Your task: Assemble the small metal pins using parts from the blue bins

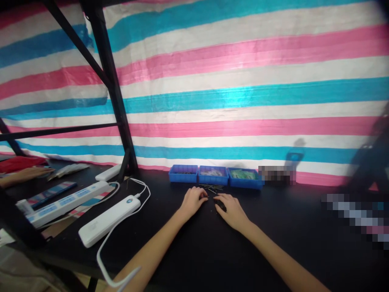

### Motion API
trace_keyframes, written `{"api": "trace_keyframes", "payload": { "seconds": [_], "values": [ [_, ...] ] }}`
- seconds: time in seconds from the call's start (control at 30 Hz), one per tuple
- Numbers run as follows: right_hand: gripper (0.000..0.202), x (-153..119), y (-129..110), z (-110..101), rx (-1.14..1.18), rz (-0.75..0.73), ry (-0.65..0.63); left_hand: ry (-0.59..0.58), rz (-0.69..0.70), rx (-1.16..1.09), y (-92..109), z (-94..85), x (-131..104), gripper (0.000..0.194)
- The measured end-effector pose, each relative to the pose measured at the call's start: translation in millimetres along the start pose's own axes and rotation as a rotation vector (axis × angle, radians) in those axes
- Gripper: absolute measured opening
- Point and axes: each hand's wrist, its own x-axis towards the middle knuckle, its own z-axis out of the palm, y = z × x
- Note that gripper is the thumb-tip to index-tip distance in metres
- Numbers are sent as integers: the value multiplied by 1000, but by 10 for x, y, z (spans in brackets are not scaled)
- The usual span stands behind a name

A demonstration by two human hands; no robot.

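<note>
My left hand (193,202) rests on the black table, its fingers curled and thumb near the index finger; whether something small is between them is too small to tell. Facing it, my right hand (231,211) has its fingers bent, with a dark gap between thumb and fingers. The two hands are apart. Just beyond them lies a loose pile of thin metal pieces (214,187). Behind the pile stand three blue bins in a row: the left bin (183,177) holds dark small parts, the middle bin (213,180) pale packets, the right bin (245,183) green-and-white packets.
A white power bank (109,221) with a looping white cable and a white power strip (67,202) lie at left. A black metal frame (117,97) rises there. Another person's hand (36,172) is at the far left. A striped sheet (243,97) hangs behind.
</note>
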Motion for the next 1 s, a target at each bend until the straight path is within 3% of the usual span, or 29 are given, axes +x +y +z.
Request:
{"api": "trace_keyframes", "payload": {
  "seconds": [0.13, 0.47, 0.63, 0.77, 1.0],
  "values": [
    [29, 2, -8, -14, -21, -6, -5, 0, 57, -57, -4, 22, -5, 16],
    [29, 3, -4, -6, -17, -7, -2, 60, 6, 9, -170, -96, 21, 20],
    [28, 1, -63, -51, 48, 2, 51, 108, 27, -100, -59, -79, 4, 22],
    [21, 2, -95, -83, 147, 63, 141, 77, 52, -171, 61, -12, -8, 21],
    [20, 3, -81, -85, 210, 83, 155, 85, 28, -283, 55, 82, 7, 23]
  ]
}}
